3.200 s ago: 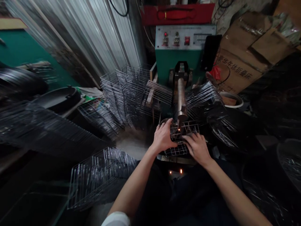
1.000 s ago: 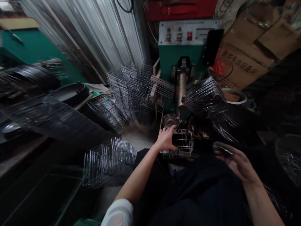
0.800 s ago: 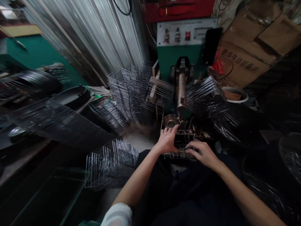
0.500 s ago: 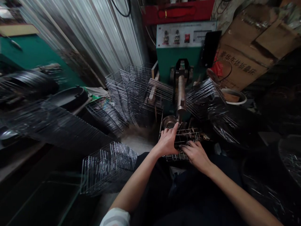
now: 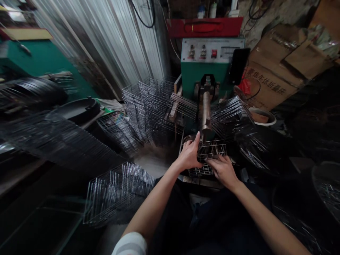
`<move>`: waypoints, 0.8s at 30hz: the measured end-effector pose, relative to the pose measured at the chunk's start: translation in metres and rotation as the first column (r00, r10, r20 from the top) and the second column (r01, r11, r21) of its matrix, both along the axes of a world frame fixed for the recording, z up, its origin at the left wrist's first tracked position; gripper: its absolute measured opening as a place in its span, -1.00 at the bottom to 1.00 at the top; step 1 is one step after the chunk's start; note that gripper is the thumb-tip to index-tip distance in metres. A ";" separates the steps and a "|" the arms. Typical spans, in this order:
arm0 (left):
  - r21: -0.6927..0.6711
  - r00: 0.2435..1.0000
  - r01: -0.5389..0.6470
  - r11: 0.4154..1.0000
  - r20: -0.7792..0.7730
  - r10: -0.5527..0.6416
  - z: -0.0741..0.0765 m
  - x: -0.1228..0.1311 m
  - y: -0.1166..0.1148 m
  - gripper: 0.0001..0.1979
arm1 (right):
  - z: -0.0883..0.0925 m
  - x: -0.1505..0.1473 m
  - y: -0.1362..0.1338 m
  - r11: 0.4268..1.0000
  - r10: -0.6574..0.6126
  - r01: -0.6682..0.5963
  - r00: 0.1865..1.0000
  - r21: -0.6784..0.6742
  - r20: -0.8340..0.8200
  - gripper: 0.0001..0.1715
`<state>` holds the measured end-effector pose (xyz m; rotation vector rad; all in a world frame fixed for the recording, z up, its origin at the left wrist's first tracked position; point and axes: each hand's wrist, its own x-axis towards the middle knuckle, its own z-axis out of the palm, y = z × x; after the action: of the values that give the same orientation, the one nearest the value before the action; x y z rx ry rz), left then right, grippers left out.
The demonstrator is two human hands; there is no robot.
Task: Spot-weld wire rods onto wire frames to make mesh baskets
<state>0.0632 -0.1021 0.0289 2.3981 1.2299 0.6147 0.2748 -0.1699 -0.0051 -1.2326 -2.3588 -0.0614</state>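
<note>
A small wire basket (image 5: 215,146) sits under the metal rod (image 5: 206,109) of a green spot welder (image 5: 190,74). My left hand (image 5: 190,154) grips the basket's left side, one finger stretched up beside the rod's tip and the rest bent. On the near right side, my right hand (image 5: 222,169) has its fingers curled over the wires. The hands partly hide the basket. Just behind my left hand a round metal dish shows in part.
Stacked wire baskets (image 5: 145,109) stand left of the welder, with another stack (image 5: 119,193) nearer me. Bundled wire pieces (image 5: 230,109) lie to the right. A phone (image 5: 239,65) is fixed at the machine's right, beside cardboard boxes (image 5: 273,78). A bowl (image 5: 268,118) stands below them.
The view has tilted up slightly, so the machine sits lower in the picture. The wire basket has shifted a little toward the rod, and both hands stay on it.
</note>
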 end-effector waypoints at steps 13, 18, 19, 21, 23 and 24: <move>0.016 0.995 -0.008 1.000 -0.098 0.009 0.011 0.002 0.018 0.50 | 0.011 -0.004 0.015 0.999 -0.054 0.053 0.998 0.012 0.032 -0.69; 0.011 0.990 0.035 0.999 -0.139 -0.033 0.015 0.001 0.031 0.49 | 0.018 -0.011 0.019 0.973 -0.216 0.203 0.969 0.105 0.123 -0.87; 0.011 0.989 0.023 1.000 -0.149 -0.022 0.016 0.001 0.033 0.49 | 0.018 -0.012 0.021 0.969 -0.227 0.214 0.967 0.120 0.116 -0.90; 0.023 0.986 -0.007 1.000 -0.169 0.011 0.019 0.001 0.037 0.50 | 0.016 -0.014 0.025 0.964 -0.240 0.226 0.967 0.142 0.086 -0.92; 0.042 0.984 -0.020 0.999 -0.178 0.028 0.021 0.002 0.040 0.50 | 0.014 -0.015 0.030 0.961 -0.247 0.237 0.967 0.145 0.061 -0.92; 0.045 0.984 -0.022 0.999 -0.178 0.030 0.021 0.002 0.041 0.50 | 0.013 -0.015 0.032 0.960 -0.251 0.241 0.966 0.143 0.054 -0.92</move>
<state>0.0647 -0.0610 0.0501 2.5221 1.3346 0.4453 0.2593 -0.1377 0.0075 -1.4707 -2.2060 -0.3471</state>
